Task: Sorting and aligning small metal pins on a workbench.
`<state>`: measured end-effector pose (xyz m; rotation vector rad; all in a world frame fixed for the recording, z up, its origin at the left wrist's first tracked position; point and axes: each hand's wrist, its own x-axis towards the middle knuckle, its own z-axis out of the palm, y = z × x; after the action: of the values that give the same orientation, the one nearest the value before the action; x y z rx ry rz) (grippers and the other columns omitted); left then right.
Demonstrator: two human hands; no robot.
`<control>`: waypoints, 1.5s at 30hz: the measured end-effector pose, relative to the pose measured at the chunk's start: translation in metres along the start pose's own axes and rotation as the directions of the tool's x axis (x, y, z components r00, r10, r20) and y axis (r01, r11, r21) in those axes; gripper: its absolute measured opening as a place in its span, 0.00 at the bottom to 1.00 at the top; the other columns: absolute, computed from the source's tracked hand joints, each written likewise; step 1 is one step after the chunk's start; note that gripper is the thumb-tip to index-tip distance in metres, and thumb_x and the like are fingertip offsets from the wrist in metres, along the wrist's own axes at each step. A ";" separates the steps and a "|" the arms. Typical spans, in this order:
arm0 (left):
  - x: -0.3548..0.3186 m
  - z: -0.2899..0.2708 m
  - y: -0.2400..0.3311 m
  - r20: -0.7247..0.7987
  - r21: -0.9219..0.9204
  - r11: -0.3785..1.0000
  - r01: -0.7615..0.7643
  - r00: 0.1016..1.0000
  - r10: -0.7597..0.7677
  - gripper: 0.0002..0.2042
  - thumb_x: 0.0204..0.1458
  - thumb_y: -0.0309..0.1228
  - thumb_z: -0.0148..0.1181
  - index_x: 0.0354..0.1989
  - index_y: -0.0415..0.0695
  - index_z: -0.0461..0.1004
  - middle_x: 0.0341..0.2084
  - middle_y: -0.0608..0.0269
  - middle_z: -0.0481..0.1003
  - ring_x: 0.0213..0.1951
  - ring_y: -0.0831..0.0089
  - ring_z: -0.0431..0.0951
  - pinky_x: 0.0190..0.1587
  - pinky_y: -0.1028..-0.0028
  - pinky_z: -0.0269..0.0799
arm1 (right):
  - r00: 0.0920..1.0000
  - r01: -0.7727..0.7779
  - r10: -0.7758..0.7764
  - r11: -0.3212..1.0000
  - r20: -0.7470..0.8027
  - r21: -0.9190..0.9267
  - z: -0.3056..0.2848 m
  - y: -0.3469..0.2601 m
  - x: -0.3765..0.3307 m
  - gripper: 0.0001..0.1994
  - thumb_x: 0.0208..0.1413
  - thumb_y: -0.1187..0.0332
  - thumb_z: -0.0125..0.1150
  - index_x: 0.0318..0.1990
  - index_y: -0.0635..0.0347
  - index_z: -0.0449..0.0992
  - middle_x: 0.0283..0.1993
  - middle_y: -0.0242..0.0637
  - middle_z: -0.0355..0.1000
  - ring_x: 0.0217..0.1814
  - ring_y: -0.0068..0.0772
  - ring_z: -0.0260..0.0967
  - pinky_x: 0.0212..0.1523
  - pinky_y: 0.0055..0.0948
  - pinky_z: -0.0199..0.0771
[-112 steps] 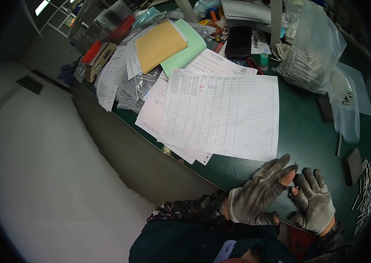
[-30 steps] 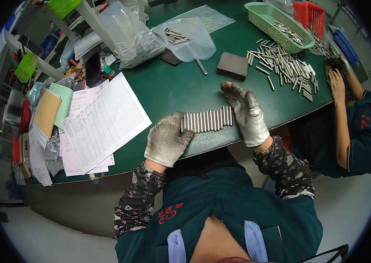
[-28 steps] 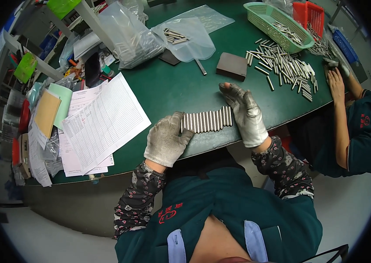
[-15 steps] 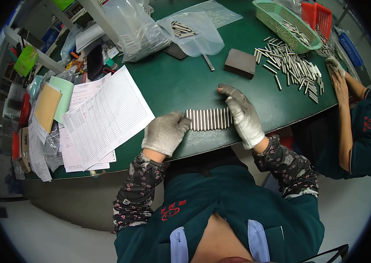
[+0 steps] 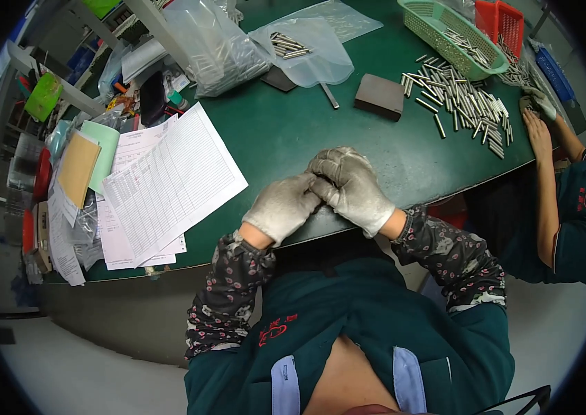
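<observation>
Left hand (image 5: 281, 209) and right hand (image 5: 350, 183) press together on the green tabletop (image 5: 286, 124). Both grips are curled shut (their contents hidden). Printed sheets (image 5: 168, 183) lie nearby.

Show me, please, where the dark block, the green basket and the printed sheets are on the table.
dark block (image 5: 378, 96), head view, on its top face.
green basket (image 5: 423, 29), head view, on its left wall.
printed sheets (image 5: 172, 181), head view, on the middle of the top sheet.

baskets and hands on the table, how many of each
green basket: 1
red basket: 1
gloved hands, left hand and right hand: 2
co-worker's hand: 1
total: 5
</observation>
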<state>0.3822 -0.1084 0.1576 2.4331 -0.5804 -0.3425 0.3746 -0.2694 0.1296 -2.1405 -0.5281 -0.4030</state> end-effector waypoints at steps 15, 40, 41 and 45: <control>-0.068 0.077 0.003 0.290 -0.720 -0.577 0.385 0.923 0.253 0.40 0.45 0.56 0.59 0.60 0.41 0.56 0.59 0.52 0.60 0.62 0.61 0.58 0.61 0.61 0.56 | 0.966 0.121 -0.141 0.987 0.217 0.104 -0.002 -0.027 -0.034 0.06 0.37 0.69 0.61 0.24 0.60 0.73 0.29 0.38 0.72 0.37 0.43 0.69 0.42 0.38 0.66; -0.010 0.016 -0.007 -0.100 -0.884 0.466 -0.040 0.989 -0.105 0.22 0.46 0.17 0.60 0.50 0.47 0.65 0.32 0.69 0.74 0.27 0.82 0.72 0.20 0.83 0.68 | 0.980 -0.119 0.190 0.804 -0.062 0.582 -0.043 -0.043 0.008 0.20 0.52 0.64 0.52 0.52 0.62 0.68 0.54 0.38 0.65 0.58 0.33 0.60 0.59 0.31 0.57; -0.006 0.018 -0.012 -0.107 -0.879 0.475 -0.050 0.990 -0.093 0.22 0.46 0.17 0.60 0.50 0.47 0.65 0.32 0.69 0.74 0.27 0.82 0.72 0.20 0.83 0.68 | 0.985 -0.130 0.171 0.839 -0.029 0.528 -0.037 -0.031 0.006 0.20 0.50 0.66 0.53 0.52 0.62 0.68 0.54 0.39 0.65 0.58 0.34 0.60 0.59 0.32 0.58; -0.004 0.023 -0.021 -0.121 -0.881 0.470 -0.058 0.987 -0.104 0.23 0.46 0.16 0.60 0.50 0.48 0.65 0.31 0.69 0.74 0.26 0.83 0.72 0.19 0.83 0.68 | 0.983 -0.176 0.142 0.906 0.114 0.385 -0.026 -0.020 0.004 0.21 0.49 0.70 0.51 0.53 0.62 0.67 0.56 0.40 0.62 0.61 0.35 0.57 0.63 0.32 0.54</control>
<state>0.3773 -0.1025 0.1270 1.4015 -0.1846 -0.3386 0.3653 -0.2791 0.1594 -1.7961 -0.4346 -0.1019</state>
